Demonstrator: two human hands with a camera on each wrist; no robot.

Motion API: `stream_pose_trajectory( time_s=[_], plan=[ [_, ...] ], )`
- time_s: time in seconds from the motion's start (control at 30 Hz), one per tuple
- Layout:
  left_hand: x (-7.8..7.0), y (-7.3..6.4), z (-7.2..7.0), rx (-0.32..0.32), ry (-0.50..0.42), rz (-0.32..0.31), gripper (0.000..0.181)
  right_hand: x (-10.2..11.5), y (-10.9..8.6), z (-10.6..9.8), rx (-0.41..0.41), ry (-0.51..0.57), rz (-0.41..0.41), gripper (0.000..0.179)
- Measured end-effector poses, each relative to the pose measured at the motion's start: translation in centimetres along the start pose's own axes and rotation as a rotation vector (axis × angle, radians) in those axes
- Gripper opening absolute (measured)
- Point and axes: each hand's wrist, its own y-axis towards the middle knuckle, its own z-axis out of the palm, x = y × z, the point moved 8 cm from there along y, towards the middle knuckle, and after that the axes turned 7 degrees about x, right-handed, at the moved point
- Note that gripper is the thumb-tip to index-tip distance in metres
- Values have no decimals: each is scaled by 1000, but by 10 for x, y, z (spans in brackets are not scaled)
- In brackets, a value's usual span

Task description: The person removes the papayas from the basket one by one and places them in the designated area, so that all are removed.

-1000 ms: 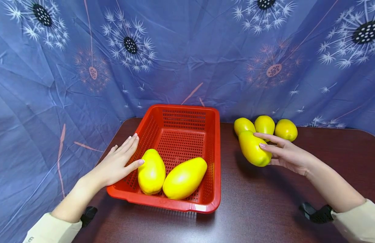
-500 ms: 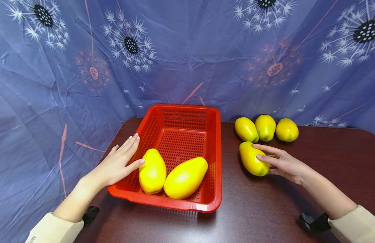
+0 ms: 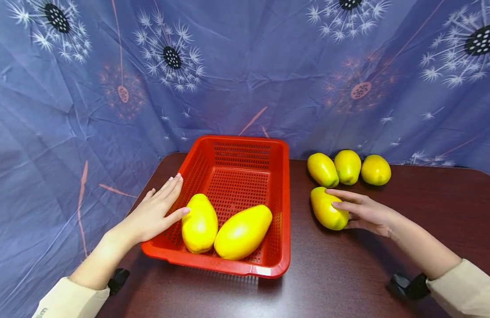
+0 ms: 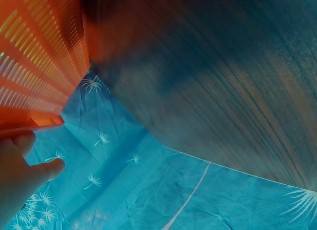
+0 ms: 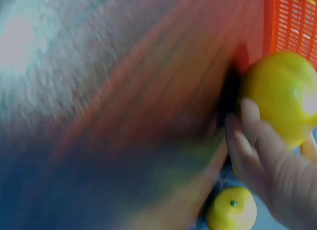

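My left hand [image 3: 155, 217] lies with straight fingers over the left rim of a red plastic basket [image 3: 282, 198], its thumb reaching over the inside. Two large yellow mangoes lie in the basket's near half: one upright-looking mango [image 3: 199, 224] by my thumb, and a slanted mango [image 3: 243, 232] beside it. To the right of the basket, my right hand [image 3: 366, 213] holds another mango [image 3: 326, 207] from its right side, fingers over the top and thumb at the near end. The right wrist view shows the fingers curved against this held mango [image 5: 282, 91], close over the table.
Behind the held fruit, three more mangoes stand in a row: a left mango [image 3: 322, 170], a middle mango [image 3: 347, 167] and a right mango [image 3: 375, 169]. A blue dandelion-print cloth [image 3: 245, 66] hangs behind the dark wooden table [image 3: 328, 274].
My right hand has brought the mango down and toward me, away from the row at the back, then slightly left. My left hand has stayed on the basket rim.
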Motion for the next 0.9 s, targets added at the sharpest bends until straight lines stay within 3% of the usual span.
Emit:
stream_pose_trajectory(
  time_s=[0.2, 0.9],
  plan=[
    [0, -1, -1, -8, -4, 2, 79, 1, -1, 4, 82, 31, 43, 50],
    [-2, 0, 0, -4, -12, 8, 78, 1, -2, -1, 88, 36, -3, 47]
  ],
)
